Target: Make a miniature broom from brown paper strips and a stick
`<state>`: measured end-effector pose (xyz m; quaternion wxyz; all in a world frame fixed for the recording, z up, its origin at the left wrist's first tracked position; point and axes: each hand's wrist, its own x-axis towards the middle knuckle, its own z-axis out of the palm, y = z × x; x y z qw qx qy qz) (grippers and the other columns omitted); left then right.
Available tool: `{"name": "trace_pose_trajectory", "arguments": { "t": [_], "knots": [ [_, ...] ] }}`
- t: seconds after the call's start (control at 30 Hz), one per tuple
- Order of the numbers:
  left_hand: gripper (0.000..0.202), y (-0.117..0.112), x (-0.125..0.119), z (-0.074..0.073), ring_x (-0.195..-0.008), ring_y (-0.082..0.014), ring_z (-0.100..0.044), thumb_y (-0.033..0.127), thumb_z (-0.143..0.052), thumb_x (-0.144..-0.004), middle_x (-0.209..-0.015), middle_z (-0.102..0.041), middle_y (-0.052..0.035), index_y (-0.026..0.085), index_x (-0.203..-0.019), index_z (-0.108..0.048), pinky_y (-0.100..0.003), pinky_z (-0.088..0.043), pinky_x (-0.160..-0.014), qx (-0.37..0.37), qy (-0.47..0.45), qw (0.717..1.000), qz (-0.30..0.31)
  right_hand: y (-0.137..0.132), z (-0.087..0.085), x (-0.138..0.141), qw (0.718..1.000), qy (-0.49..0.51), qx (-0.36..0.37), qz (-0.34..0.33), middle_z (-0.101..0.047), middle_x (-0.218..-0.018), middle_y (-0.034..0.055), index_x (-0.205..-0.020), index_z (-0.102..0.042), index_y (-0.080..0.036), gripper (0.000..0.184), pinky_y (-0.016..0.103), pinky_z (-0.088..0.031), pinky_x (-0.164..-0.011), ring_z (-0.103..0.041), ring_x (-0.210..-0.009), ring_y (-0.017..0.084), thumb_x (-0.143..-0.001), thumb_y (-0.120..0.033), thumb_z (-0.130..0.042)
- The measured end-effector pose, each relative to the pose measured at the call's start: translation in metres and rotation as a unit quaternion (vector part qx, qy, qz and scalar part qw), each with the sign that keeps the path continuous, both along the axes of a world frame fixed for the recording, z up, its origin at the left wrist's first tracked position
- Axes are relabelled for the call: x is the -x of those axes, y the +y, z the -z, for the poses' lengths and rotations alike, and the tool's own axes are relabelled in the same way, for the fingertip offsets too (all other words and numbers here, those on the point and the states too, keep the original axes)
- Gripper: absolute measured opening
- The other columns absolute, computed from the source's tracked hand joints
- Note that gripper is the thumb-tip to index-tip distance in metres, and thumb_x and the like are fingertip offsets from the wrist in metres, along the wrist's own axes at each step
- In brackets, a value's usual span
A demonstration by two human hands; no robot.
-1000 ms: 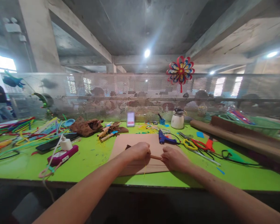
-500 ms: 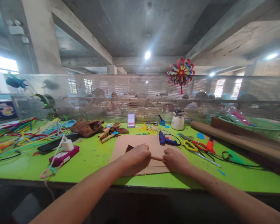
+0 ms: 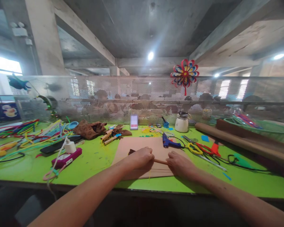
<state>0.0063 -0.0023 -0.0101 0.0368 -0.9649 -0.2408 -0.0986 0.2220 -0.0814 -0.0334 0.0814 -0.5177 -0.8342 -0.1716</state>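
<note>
Both hands rest on a brown cardboard sheet lying on the green table. My left hand is closed around one end of a thin brown stick, and a dark brown piece pokes out behind its knuckles. My right hand is closed on the stick's other end. The stick lies level between the two fists, just above the cardboard. Thin yellow strands hang below my left hand.
A blue glue gun, yellow and red scissors, a white pot and a phone lie beyond the cardboard. Coloured strips and a magenta box are left. Brown rolls and a green basket are right. A mesh fence backs the table.
The view has drifted slightly, so everything sits a little lower and to the right. Both hands keep their grip on the stick in nearly the same place.
</note>
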Motion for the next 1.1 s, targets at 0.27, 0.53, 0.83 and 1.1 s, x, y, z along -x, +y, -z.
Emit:
{"name": "trace_pose_trajectory", "arguments": {
  "t": [0.27, 0.53, 0.83, 1.1],
  "knots": [
    [0.026, -0.005, 0.002, 0.0, -0.074, -0.0181, -0.048, 0.02, -0.037, -0.088, -0.082, -0.056, -0.0091, 0.013, -0.08, -0.061, -0.029, -0.036, -0.067, -0.092, 0.033, 0.995, 0.022, -0.006, 0.002, 0.001, 1.0, 0.025, 0.002, -0.005, -0.059, -0.085, 0.0091, -0.082, -0.064, -0.015, 0.027, 0.03, -0.035, -0.074, -0.05, -0.087, 0.021, -0.092, -0.018, -0.039],
    [0.027, 0.0, -0.001, 0.009, -0.078, -0.0174, -0.047, 0.023, -0.035, -0.089, -0.087, -0.055, -0.0067, 0.014, -0.084, -0.061, -0.028, -0.035, -0.071, -0.089, 0.017, 0.996, 0.001, -0.006, 0.001, 0.005, 1.0, -0.011, -0.014, -0.005, -0.059, -0.085, 0.0087, -0.082, -0.064, -0.014, 0.022, 0.03, -0.034, -0.071, -0.05, -0.085, 0.02, -0.09, -0.016, -0.044],
    [0.023, 0.005, -0.001, 0.001, -0.076, -0.018, -0.047, 0.018, -0.039, -0.089, -0.083, -0.055, -0.0078, 0.012, -0.084, -0.06, -0.028, -0.034, -0.068, -0.113, 0.04, 0.992, 0.044, 0.001, -0.001, 0.006, 1.0, -0.007, -0.019, 0.017, -0.06, -0.081, 0.0085, -0.082, -0.061, -0.015, 0.015, 0.029, -0.032, -0.064, -0.053, -0.081, 0.02, -0.087, -0.018, -0.047],
    [0.024, 0.015, 0.017, -0.044, -0.071, -0.0158, -0.05, 0.021, -0.043, -0.088, -0.076, -0.057, -0.0056, 0.017, -0.079, -0.065, -0.025, -0.035, -0.066, -0.041, -0.013, 0.997, 0.06, 0.016, -0.028, 0.006, 0.991, 0.13, 0.031, -0.013, -0.059, -0.084, 0.0059, -0.077, -0.058, -0.017, 0.022, 0.026, -0.033, -0.063, -0.054, -0.073, 0.015, -0.091, -0.027, -0.043]
  ]
}}
